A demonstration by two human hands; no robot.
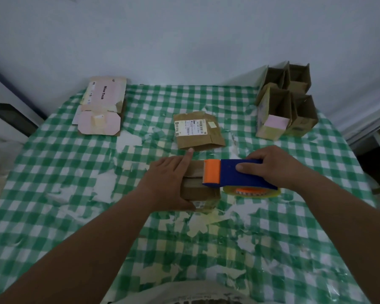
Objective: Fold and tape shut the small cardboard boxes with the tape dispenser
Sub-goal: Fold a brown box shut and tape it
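The table [53,194], under a worn green-checked cloth, fills the view. At its far right stand 4 boxes [287,102], upright and open-topped, touching each other. At the far left lie flat pink cartons [101,108], stacked. Near the middle lies 1 flat brown carton [198,131] with a white label.

Just nearer than that, the box [199,187] in hand sits on the cloth with its top flaps folded down. The left hand [169,181] lies over its left side, forefinger straight and pointing away, thumb curled round the near edge, so it grips the box steady. The right hand [274,166] wraps the dispenser [239,173], thumb on its blue top, fingers curled behind. The orange nose rests on the box top at its right edge; the roll hangs off to the right.

The step looks like taping the top seam, just starting. Next, I judge, the dispenser must be drawn leftward along the seam with steady downward pressure, and the left forefinger must clear its path.
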